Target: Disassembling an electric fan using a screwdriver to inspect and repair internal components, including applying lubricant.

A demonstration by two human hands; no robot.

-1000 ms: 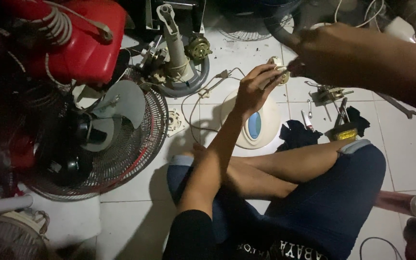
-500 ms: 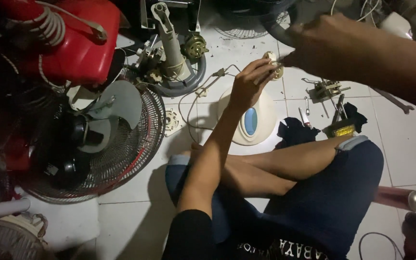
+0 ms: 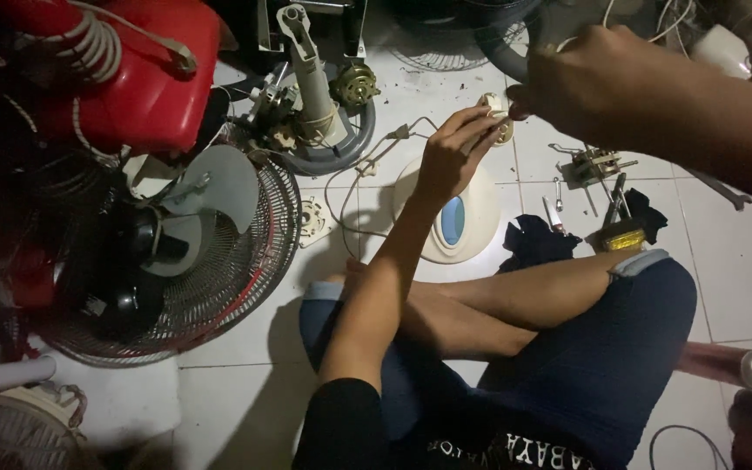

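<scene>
Fan cage [image 3: 219,278] lies left of fan base [image 3: 459,218], tools [image 3: 602,200] right.

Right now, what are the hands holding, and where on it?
Both hands meet on a small cream fan part. The left hand pinches its lower left edge with the fingertips; the right hand touches its right side, grip hidden.
</scene>
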